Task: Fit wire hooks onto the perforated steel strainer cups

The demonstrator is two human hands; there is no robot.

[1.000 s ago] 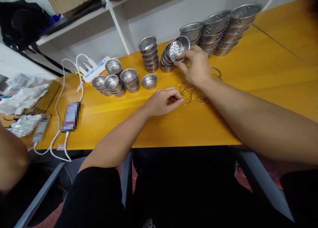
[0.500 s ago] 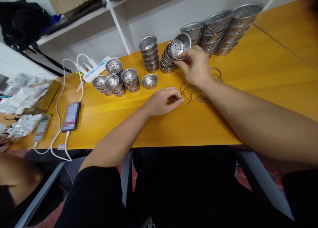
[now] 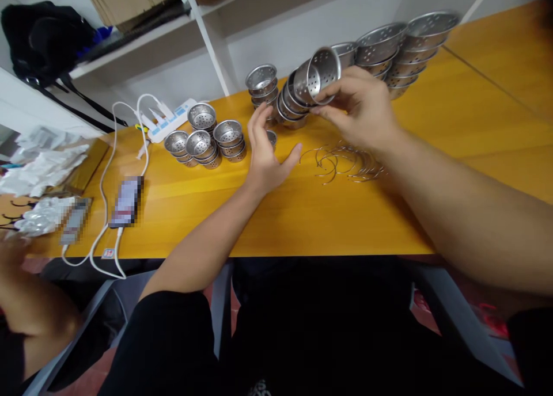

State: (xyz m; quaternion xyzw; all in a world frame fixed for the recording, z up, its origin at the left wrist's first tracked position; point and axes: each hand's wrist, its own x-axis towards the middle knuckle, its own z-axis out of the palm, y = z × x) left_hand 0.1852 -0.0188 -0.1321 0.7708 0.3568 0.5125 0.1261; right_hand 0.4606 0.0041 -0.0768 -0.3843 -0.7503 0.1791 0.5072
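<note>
My right hand [image 3: 360,105] pinches the rim of a perforated metal cup [image 3: 325,76], tilted with its mouth toward the right. Behind that cup leans a nested stack of similar cups [image 3: 291,105]; whether the held cup touches it I cannot tell. My left hand [image 3: 265,154] is raised with its fingers apart and nothing in it. It partly hides a single small cup [image 3: 272,139] and the lower part of an upright cup stack [image 3: 261,79]. Several thin curved wires [image 3: 345,163] lie on the table below my right hand.
Short cup stacks [image 3: 201,145] stand left of my left hand. Taller stacks of wider cups [image 3: 384,42] line the back right. On the yellow table [image 3: 268,229] are a power strip [image 3: 173,122], a phone [image 3: 126,201] and white cables. Another person's arm [image 3: 38,304] is at far left.
My left hand has opened and risen from beside the wires toward the upright stack. The cup in my right hand has moved slightly right and tipped further onto its side.
</note>
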